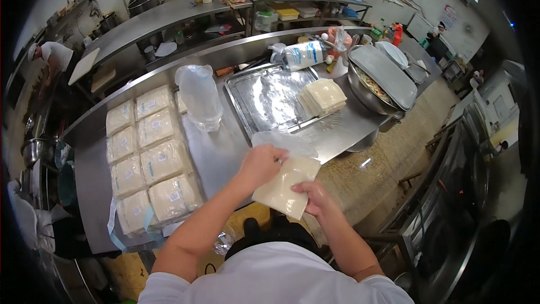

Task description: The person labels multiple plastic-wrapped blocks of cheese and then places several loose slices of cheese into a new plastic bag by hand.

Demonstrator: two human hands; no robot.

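Note:
My right hand (312, 197) grips a square packet of pale flat sheets (284, 188) by its right side, thumb on top. My left hand (264, 163) is closed at the upper edge of this packet, pinching clear plastic film (287, 141). Just beyond, a stack of the same sheets (320, 93) lies at the right end of a metal tray (253, 101). To the left, several wrapped packets (160, 160) lie in rows on the steel table (90, 180), beside a crumpled clear bag (197, 95).
A large bowl of food (374, 93) with a tray over it stands at the right, near bottles (388, 34) and a bagged roll (304, 56). A back counter (146, 17) runs behind. A co-worker (53, 53) is at the far left, another person (477, 79) far right.

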